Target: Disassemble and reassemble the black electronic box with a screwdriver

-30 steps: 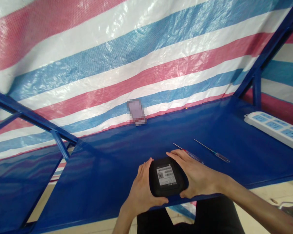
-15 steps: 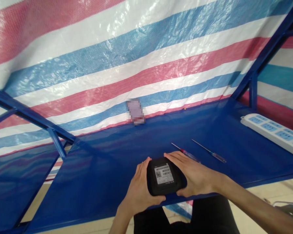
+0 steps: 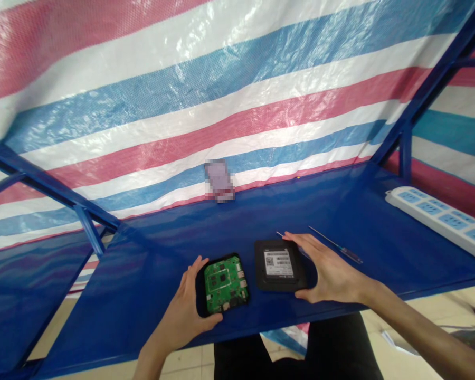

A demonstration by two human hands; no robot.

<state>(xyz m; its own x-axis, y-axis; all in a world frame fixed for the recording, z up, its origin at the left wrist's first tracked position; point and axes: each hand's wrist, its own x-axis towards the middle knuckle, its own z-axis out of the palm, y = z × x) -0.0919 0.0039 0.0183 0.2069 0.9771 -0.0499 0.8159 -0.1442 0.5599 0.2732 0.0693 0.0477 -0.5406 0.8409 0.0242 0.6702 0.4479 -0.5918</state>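
My left hand (image 3: 186, 298) grips the left side of a black casing half with a green circuit board (image 3: 224, 284) face up in it. Small ports line the board's right and lower edges. To its right, my right hand (image 3: 322, 269) clasps the black cover (image 3: 283, 279), which bears a white printed label (image 3: 278, 263) with a square code. A gap of blue tabletop separates the two halves. Just behind my right hand, a screwdriver (image 3: 280, 234) shows only its tip; the rest is hidden. A second screwdriver (image 3: 342, 249) lies beyond that hand.
The blue table (image 3: 162, 248) carries a white power strip (image 3: 439, 214) at the right. A pixelated, phone-like object (image 3: 219, 180) leans against the striped sheet (image 3: 237, 126) at the back. Blue metal frame bars (image 3: 89, 229) stand at both sides.
The black box has come apart into two halves. My left hand has moved left with the circuit board half, and my right hand slightly right and back with the labelled cover.
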